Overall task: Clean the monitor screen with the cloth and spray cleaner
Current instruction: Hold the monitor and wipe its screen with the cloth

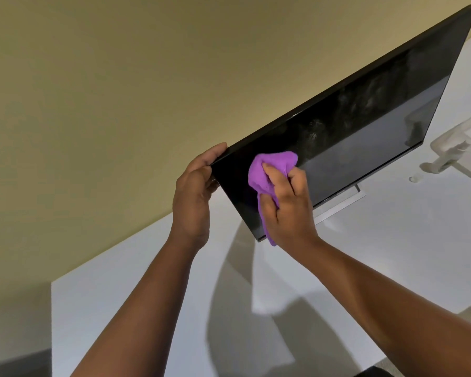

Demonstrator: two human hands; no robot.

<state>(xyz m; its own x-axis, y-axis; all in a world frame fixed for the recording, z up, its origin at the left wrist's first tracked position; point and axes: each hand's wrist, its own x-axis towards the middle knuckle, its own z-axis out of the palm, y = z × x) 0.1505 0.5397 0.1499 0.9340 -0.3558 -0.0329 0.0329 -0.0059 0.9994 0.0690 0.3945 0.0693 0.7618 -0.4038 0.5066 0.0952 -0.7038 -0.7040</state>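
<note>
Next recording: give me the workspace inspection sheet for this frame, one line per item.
Surface: white desk, shadows across it.
Job's things: black monitor, spray mist on the screen; purple cloth pressed to it near the left edge; spray cleaner nothing seen.
Clutter: white clamp-like object at right.
Grippers: left hand grips the monitor's left edge; right hand holds the cloth.
Cables: nothing seen.
Surroundings: yellow-beige wall.
</note>
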